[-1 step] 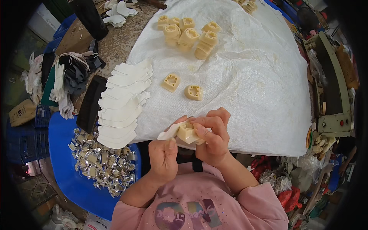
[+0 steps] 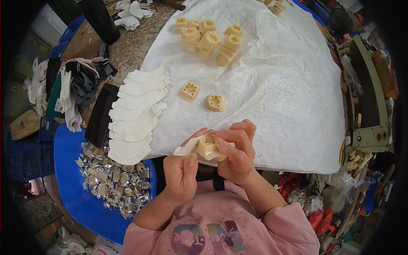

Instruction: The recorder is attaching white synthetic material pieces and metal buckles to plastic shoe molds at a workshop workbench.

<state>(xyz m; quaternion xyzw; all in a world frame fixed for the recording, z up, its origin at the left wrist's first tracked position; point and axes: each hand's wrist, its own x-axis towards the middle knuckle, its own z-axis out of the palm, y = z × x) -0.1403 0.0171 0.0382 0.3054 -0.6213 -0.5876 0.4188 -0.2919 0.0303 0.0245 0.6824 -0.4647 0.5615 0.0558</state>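
Note:
My right hand (image 2: 238, 155) grips a cream plastic block (image 2: 207, 148) just above the near edge of the white woven sheet (image 2: 280, 97). My left hand (image 2: 182, 174) pinches a white paper strip (image 2: 183, 149) that lies against the block's left side. Two loose cream blocks (image 2: 189, 91) (image 2: 214, 103) lie on the sheet beyond my hands. A pile of the same blocks (image 2: 210, 38) sits farther back. A fanned row of white strips (image 2: 134, 112) runs along the sheet's left edge.
A blue surface (image 2: 70, 170) at lower left carries a heap of silver-wrapped pieces (image 2: 112, 185). A black slab (image 2: 101, 114) and stacked cloth (image 2: 74, 91) lie left of the strips. A metal machine (image 2: 369, 106) stands at the right edge.

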